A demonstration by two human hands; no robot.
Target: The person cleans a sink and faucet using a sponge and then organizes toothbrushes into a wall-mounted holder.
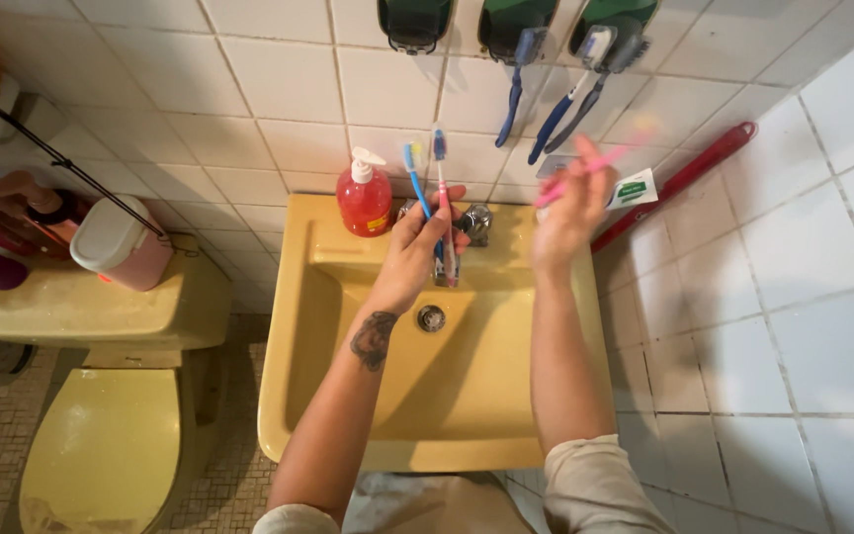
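Note:
Over the yellow sink (318,396), my left hand (415,249) grips two toothbrushes (434,188), one blue and one pink with a blue head, their bristles pointing up toward the wall. My right hand (567,210) holds a pink toothbrush (595,164) raised near the tiled wall, blurred by motion. The chrome tap (474,223) sits between the two hands. A toothpaste tube (633,190) lies on the sink's right rim just beyond my right hand.
A red soap pump bottle (364,194) stands on the sink's back left. Wall holders (516,28) carry blue toothbrushes (557,104). A red rod (679,180) leans on the right wall. A yellow toilet (101,445) with a pink container (123,245) on its tank stands left.

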